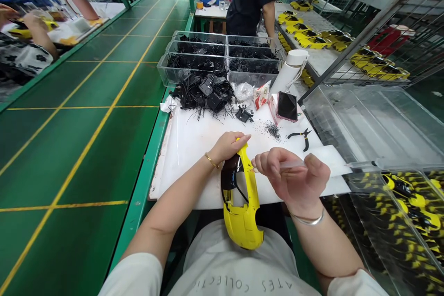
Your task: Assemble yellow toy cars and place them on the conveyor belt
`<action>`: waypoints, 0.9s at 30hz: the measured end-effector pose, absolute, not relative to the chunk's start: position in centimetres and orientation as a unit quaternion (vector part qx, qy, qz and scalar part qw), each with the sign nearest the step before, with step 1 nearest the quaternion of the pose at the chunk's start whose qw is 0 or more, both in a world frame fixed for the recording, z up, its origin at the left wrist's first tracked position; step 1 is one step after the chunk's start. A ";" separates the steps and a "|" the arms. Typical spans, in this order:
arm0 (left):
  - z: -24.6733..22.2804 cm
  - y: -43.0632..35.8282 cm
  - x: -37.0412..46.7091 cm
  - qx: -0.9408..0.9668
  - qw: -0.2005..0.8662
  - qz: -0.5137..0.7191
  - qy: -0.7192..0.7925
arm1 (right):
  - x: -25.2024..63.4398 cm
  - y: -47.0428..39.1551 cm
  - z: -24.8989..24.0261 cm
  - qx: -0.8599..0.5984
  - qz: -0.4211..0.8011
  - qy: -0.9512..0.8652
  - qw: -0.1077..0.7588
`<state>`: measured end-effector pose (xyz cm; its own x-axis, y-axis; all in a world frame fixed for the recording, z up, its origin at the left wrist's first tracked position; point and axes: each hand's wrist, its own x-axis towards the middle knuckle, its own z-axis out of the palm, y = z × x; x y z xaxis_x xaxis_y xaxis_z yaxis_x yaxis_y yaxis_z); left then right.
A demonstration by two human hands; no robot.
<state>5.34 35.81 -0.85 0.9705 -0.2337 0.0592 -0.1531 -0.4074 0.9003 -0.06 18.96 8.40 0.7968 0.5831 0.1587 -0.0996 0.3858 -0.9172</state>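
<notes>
My left hand (227, 146) is closed on the far end of a yellow toy car body shell (244, 222). The shell is tilted on its side over the table's near edge, with dark window parts (229, 175) inside its frame. In the fingers of my right hand (296, 178) is a slim translucent tube (291, 164), whose tip meets or nearly meets the side of the shell; I cannot tell which. Beyond my hands lie a pile of black wired parts (211, 92), a loose black part (244, 113), tiny black pieces (273, 130) and black-handled cutting pliers (301, 138).
Clear divided trays (166, 74) of black parts stand at the back, by a white bottle (289, 69) and a phone (287, 106). A green conveyor (86, 138) runs along the left. Right are racks of yellow car shells (312, 39) and a clear tray (374, 120). Other people work nearby.
</notes>
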 end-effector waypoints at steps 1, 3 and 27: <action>-0.9 35.8 5.4 0.838 0.532 -0.039 -0.114 | -0.2 19.0 8.4 -0.517 0.212 -0.244 0.792; -0.9 35.8 5.4 0.837 0.534 -0.041 -0.111 | -0.7 18.8 8.2 -0.538 0.195 -0.263 0.777; -0.8 36.2 4.6 0.808 0.577 -0.075 -0.087 | 1.4 4.6 4.9 -0.899 -0.383 -0.141 0.160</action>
<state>4.59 36.18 -0.83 0.9737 -0.2269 -0.0216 -0.0532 -0.3182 0.9465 1.39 4.61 4.92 0.6671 0.1299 0.7335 0.3755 -0.9091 -0.1805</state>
